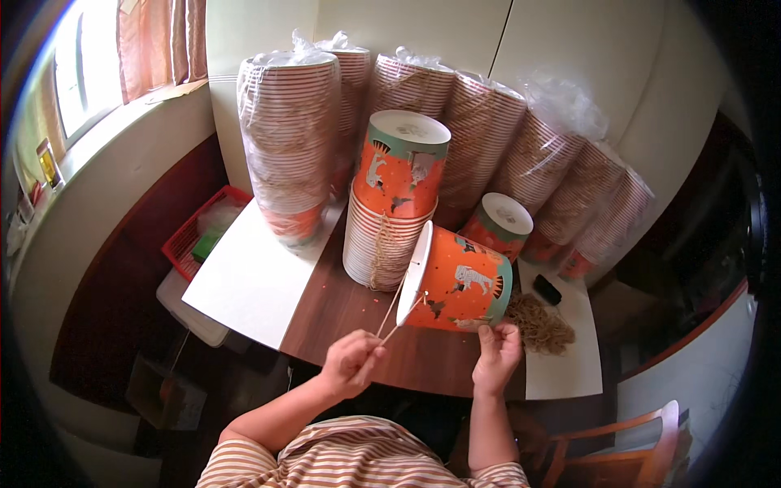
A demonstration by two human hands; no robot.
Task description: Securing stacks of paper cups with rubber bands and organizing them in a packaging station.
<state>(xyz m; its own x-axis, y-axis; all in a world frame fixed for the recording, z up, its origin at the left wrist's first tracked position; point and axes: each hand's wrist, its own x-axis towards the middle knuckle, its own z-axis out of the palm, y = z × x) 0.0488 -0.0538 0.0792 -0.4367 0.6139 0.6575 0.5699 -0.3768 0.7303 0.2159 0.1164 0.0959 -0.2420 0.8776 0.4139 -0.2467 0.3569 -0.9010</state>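
Orange across the tilted bucket (446,302), with grey animal figures (472,279), dark shapes (436,309) and a green band (502,289). Tan for the cord (404,319); striped brown and white on the shirt (358,447); red for the basket (176,246); brown woodgrain flanked by white on the tabletop (325,321).

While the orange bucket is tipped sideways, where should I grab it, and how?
I'd grip the orange bucket by the green band at its closed end, coming from the right, palm cupped underneath. Its white rim faces left, with cord running from near there to the left hand, so the closed end looks clearer.
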